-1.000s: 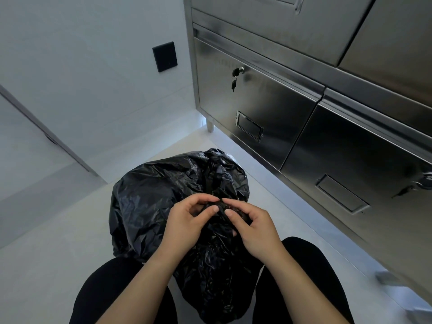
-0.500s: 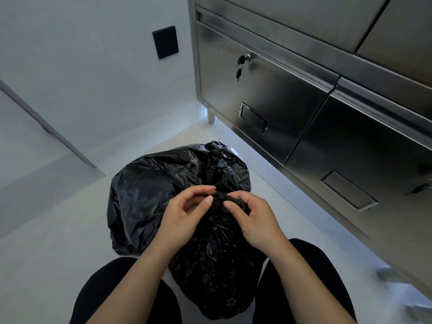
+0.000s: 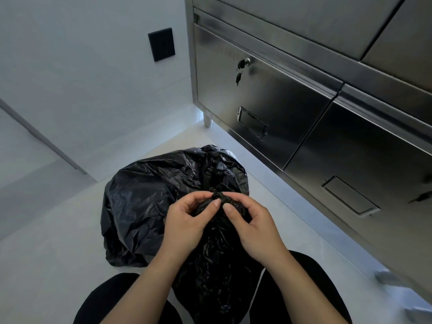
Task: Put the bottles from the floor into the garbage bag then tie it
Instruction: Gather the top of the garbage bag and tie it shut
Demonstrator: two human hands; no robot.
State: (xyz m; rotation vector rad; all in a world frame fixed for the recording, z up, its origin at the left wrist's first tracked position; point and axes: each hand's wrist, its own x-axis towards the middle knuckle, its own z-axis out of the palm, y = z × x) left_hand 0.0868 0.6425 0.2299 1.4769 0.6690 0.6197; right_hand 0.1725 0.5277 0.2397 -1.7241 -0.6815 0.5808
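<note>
Head view, sole entry.

Item: crinkled black plastic garbage bag, full and rounded, resting on the pale floor between the person's knees, just beside the stainless-steel cabinet at right. No bottles visible on the floor; presumably all are inside.

Item: gathered neck of the bag, bunched into a small dark knot at near centre.

Item: left hand, fingers curled, thumb and forefinger pinching the knot from the left.

Item: right hand, likewise curled, thumb and forefinger pinching the same knot from the right. Fingertips of the two hands nearly touch.

Stage, as judged: tying, close to finished.

Risk: the thin film could tear if pulled hard; a loose knot may slip open when released, since slick plastic grips poorly.

Change from earlier frames: hands hold much the same pinch on the neck; the bunched plastic looks tighter and more compact, and the camera has tipped slightly, showing more cabinet.
</note>
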